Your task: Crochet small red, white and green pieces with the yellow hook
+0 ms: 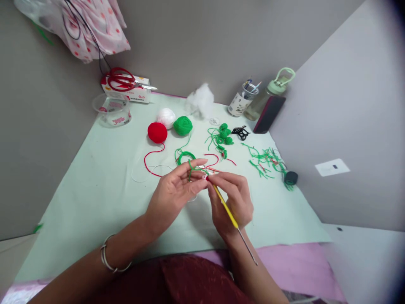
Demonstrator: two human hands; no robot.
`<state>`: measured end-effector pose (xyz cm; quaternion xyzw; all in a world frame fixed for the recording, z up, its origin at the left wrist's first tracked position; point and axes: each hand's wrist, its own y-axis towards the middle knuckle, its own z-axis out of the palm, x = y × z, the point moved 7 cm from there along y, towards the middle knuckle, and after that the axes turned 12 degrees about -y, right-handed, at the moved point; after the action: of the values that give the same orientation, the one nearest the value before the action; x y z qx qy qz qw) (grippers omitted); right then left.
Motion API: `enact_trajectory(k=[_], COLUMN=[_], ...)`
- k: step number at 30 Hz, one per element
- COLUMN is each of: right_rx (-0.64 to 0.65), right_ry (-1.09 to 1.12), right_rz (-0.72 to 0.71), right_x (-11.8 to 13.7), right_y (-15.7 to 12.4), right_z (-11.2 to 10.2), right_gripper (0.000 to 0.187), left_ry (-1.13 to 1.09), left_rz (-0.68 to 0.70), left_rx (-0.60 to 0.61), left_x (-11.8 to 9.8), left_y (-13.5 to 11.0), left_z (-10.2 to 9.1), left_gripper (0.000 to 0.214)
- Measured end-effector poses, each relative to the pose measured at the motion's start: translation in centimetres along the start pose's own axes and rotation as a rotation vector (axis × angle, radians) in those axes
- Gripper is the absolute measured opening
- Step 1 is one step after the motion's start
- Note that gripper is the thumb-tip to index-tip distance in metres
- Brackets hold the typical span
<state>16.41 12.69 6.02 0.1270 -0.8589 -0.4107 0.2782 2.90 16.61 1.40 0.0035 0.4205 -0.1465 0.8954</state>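
Observation:
My left hand pinches a small red and white crochet piece, mostly hidden by my fingertips. Green yarn loops round the left index finger and runs to the piece. In my right hand is a yellow-handled crochet hook, one metal end at the piece and the other pointing toward my body. Past my hands lie a red yarn ball, a white yarn ball and a green yarn ball. Their strands trail toward my hands.
Green crocheted pieces lie beside a black hair claw. Yarn scraps spread at the right near a black cap. Behind stand a pen cup, a bottle, a phone, stuffing, a plastic tub and red scissors.

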Motion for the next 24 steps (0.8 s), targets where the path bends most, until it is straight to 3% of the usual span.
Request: enact_trajectory(k=[5,9,12,17,19,24], right_rx=[-0.022,0.078,0.145,-0.039,-0.076,0.165], right_ry=[0.055,0.228,0.283,-0.016,-0.024,0.255], right_rz=[0.050,0.097,0.080,-0.064,-0.098,0.050], right_x=[-0.3,-0.7,-0.6,0.2,0.3,-1.2], right_y=[0.1,0.6,0.7,-0.4,-0.7,0.1], right_z=[-0.3,-0.2,-0.1,-0.8,-1.0,-0.2], right_gripper=[0.034,0.019,0.022,0.046,0.051,0.036], left_ry=[-0.052,-0.086,-0.103,-0.134,-0.175,-0.196], left_rz=[-0.053,-0.087,-0.096,-0.134,-0.198,-0.296], left_rx=[0.014,0.034,0.040,0.008,0.013,0.053], left_x=[0.5,0.6,0.4,0.4,0.7,0.6], left_y=[0.4,0.7,0.8,0.8,0.7,0.9], left_z=[-0.2,-0.2,-0.1,0.0,0.1,0.1], left_gripper=[0.041,0.045,0.049,0.056,0.054,0.052])
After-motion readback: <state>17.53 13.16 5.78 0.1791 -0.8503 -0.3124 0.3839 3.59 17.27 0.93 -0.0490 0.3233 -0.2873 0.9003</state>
